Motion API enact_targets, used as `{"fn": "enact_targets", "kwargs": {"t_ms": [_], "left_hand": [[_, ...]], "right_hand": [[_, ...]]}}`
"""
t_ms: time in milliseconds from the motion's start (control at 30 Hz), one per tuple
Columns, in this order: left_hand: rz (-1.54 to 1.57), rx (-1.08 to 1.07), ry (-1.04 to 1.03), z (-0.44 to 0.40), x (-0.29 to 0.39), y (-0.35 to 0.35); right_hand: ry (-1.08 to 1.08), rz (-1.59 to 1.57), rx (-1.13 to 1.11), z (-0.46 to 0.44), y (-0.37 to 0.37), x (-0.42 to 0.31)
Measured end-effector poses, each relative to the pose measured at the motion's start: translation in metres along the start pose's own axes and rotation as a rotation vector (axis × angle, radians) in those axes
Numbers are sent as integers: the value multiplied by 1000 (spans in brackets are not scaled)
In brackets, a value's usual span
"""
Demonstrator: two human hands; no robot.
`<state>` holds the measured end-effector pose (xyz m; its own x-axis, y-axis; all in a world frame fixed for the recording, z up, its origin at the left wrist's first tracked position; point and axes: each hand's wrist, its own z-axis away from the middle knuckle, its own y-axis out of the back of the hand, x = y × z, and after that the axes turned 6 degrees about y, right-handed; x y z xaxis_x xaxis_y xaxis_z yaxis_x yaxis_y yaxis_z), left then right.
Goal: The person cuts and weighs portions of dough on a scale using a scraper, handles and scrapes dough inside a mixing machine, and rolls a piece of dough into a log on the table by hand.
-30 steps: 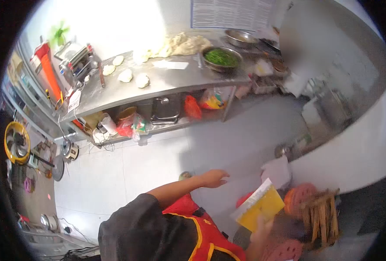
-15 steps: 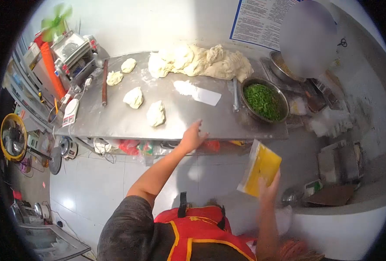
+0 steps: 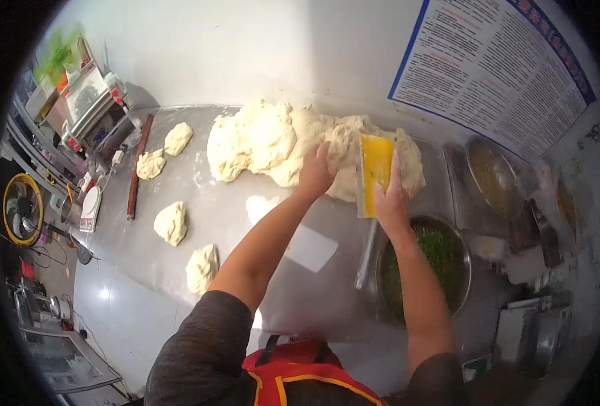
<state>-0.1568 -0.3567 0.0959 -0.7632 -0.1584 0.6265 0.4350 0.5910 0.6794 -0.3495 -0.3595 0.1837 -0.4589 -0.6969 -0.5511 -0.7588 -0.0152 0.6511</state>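
Observation:
A big lumpy mass of pale dough [image 3: 259, 139] stretches along the back of the metal table. On its near edge rests my left hand [image 3: 317, 172], fingers stretched out over the surface and not gripping. My right hand [image 3: 392, 196] is closed around a yellow dough scraper [image 3: 378, 162], held upright against or just over the dough's right part; whether it touches cannot be told. Below my hands lie a white flat scraper [image 3: 311, 248] and a patch of flour [image 3: 262, 207]. Four separate portions would be several: small dough pieces [image 3: 171, 223] lie to the left.
A steel bowl of chopped greens [image 3: 435, 254] stands under my right forearm, beside a metal rod-like tool [image 3: 367, 257]. A brown rolling pin [image 3: 137, 169] and a white scale [image 3: 91, 208] are at the left. Another bowl [image 3: 493, 172] sits at the right.
Both hands have moved forward: the left from the table's front edge onto the dough, the right lifting the yellow scraper from beside the table to the dough. The view has shifted closer.

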Motion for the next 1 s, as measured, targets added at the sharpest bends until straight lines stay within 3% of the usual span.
{"fn": "enact_targets", "kwargs": {"t_ms": [67, 167, 300, 467, 533, 567, 600, 633, 667, 700, 733, 833, 933, 967, 1000], "left_hand": [[-89, 0, 44, -28, 1, -24], [-90, -213, 105, -44, 13, -11], [44, -138, 57, -45, -14, -15], [165, -160, 245, -27, -13, -3], [319, -91, 352, -16, -32, -15], [508, -108, 499, -14, -37, 0], [695, -96, 652, -13, -42, 17], [817, -4, 548, -4, -49, 34], [910, 62, 709, -1, -25, 74], [947, 97, 725, 5, -59, 89], [1063, 113, 591, 12, -54, 126], [1458, -138, 407, 33, -44, 199], [1760, -389, 653, 66, -1, 212], [1815, -494, 803, 80, 18, 205], [1887, -739, 792, 97, 12, 176]], "right_hand": [[-56, -36, -86, -31, -9, 11], [-154, -33, -229, -61, -16, 16], [-212, 65, -487, -82, -28, 21], [-142, 0, -426, -101, -96, 34], [-132, -16, -386, -98, -104, 34], [-123, -21, -368, -93, -102, 35], [-122, -18, -331, -85, -89, 30], [-178, -35, -294, -75, -75, 27], [-227, -48, -255, -61, -49, 19], [-246, -50, -188, -42, -21, 9], [-263, -53, -121, -24, 6, -1], [-305, -158, 130, 50, 90, -43], [-334, 28, 355, 167, 132, -68], [-456, 25, 374, 209, 137, -95], [-581, 28, 419, 249, 138, -128]]}}
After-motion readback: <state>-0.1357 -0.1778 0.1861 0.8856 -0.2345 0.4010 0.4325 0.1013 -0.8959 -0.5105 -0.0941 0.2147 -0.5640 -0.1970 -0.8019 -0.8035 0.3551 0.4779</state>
